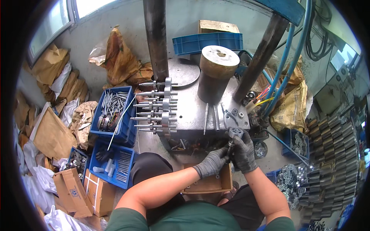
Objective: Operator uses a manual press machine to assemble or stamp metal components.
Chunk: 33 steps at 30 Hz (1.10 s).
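Note:
In front of the bench's near edge, both my hands in grey knit gloves close round one metal shaft with a round disc head [235, 133]. My right hand [244, 154] grips it from the right, just below the head. The fingers of my left hand [212, 163] wrap the lower shaft from the left, hiding much of it. Just beyond, on the steel bench plate [189, 122], lie a slim stepped rod [206, 117], a thicker bar [216, 118] and several small rings [241, 114]. Several shafts with round metal webs [166, 104] stand in a row along the plate's left edge.
A thick steel cylinder [217, 82] stands on the bench between two dark posts [156, 42]. Blue bins [111, 109] of rods sit at left, above a blue tray [124, 165]. A cardboard box [208, 184] lies below my hands. Stacked metal parts [293, 184] fill the right.

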Each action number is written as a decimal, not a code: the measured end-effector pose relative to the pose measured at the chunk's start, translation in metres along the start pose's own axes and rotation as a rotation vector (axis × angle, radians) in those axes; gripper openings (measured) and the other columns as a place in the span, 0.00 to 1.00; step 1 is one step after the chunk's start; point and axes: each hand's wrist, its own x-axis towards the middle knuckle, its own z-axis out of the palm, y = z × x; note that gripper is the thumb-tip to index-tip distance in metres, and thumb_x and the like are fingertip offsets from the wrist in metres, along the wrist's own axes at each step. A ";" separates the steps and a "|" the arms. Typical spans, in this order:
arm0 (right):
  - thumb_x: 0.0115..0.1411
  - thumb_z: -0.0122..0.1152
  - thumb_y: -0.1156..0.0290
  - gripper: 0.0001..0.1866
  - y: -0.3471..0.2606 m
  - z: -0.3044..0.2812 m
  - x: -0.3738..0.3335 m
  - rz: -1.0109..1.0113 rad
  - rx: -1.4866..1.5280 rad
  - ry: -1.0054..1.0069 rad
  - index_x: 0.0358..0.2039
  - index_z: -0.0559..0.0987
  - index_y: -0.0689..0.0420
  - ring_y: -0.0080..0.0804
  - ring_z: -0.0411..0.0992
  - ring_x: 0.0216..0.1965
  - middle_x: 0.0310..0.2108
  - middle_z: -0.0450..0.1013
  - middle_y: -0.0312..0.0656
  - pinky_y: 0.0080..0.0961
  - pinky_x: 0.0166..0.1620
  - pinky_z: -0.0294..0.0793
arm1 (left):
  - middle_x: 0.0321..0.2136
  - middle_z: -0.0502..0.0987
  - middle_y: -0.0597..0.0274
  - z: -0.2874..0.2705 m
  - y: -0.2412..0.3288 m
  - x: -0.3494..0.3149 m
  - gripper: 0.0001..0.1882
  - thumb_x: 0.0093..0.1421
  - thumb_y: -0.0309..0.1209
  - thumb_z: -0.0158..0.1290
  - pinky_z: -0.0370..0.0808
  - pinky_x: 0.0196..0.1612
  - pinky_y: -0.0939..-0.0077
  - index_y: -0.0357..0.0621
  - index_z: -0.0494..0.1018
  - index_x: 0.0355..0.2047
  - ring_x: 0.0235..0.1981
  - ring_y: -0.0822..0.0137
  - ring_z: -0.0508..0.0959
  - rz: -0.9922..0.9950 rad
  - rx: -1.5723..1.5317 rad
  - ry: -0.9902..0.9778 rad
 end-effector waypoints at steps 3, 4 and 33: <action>0.61 0.70 0.74 0.27 -0.003 0.005 0.003 -0.058 0.002 0.047 0.59 0.72 0.59 0.30 0.77 0.51 0.53 0.76 0.45 0.28 0.52 0.79 | 0.46 0.82 0.50 0.003 -0.003 -0.003 0.18 0.70 0.27 0.52 0.76 0.55 0.65 0.38 0.73 0.58 0.47 0.65 0.79 -0.008 -0.042 0.009; 0.61 0.70 0.75 0.27 -0.005 0.006 0.007 -0.110 0.059 0.022 0.59 0.72 0.59 0.31 0.76 0.51 0.53 0.76 0.44 0.29 0.54 0.78 | 0.42 0.82 0.50 0.005 -0.005 -0.007 0.16 0.69 0.29 0.53 0.77 0.52 0.64 0.38 0.74 0.55 0.45 0.62 0.81 -0.064 -0.053 -0.032; 0.59 0.73 0.80 0.22 -0.083 0.008 0.072 -0.456 -0.767 -0.097 0.53 0.76 0.61 0.23 0.77 0.43 0.46 0.78 0.38 0.22 0.48 0.79 | 0.34 0.82 0.60 -0.023 0.012 -0.001 0.13 0.68 0.33 0.56 0.81 0.41 0.73 0.36 0.78 0.46 0.36 0.71 0.81 -0.236 -0.520 0.106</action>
